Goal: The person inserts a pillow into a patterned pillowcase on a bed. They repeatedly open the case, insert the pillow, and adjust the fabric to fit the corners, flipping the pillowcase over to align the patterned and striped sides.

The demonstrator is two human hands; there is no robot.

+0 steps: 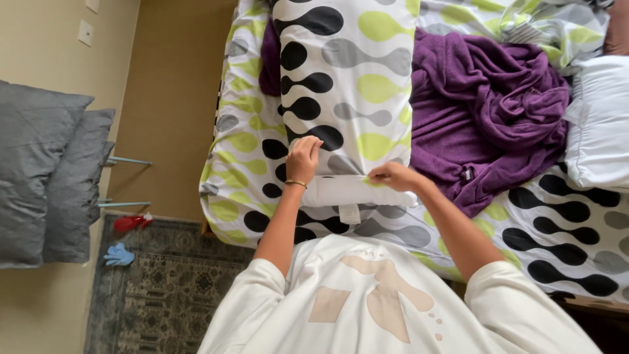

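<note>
View from a head camera, looking down over a person's white top at a bed.

At far left, off the bed, grey cushions (46, 170) are stacked against a wall. Below them a red item (131, 223) and a blue item (119, 255) lie on a patterned rug (164, 288).

The bed (229, 196) is covered in a white sheet printed with black, grey and green drops. Near its front edge lies a pillow (341, 85) in a case of the same print, its bare white end (357, 191) sticking out toward the person.

The left hand (303, 159) rests curled at the case's open edge, fingers bent and closed on the fabric. The right hand (392, 176) pinches the same edge further right, fingertips together.

Right of the pillow, a crumpled purple blanket (488, 108) touches it. At the bed's right edge sits a plain white pillow (599, 121).

Risks, as a judgement: both grips are light pinches, so the fabric could slip free. The white end lies close to the front edge, so a strong tug might drag the pillow off. The blanket could catch in the case.
</note>
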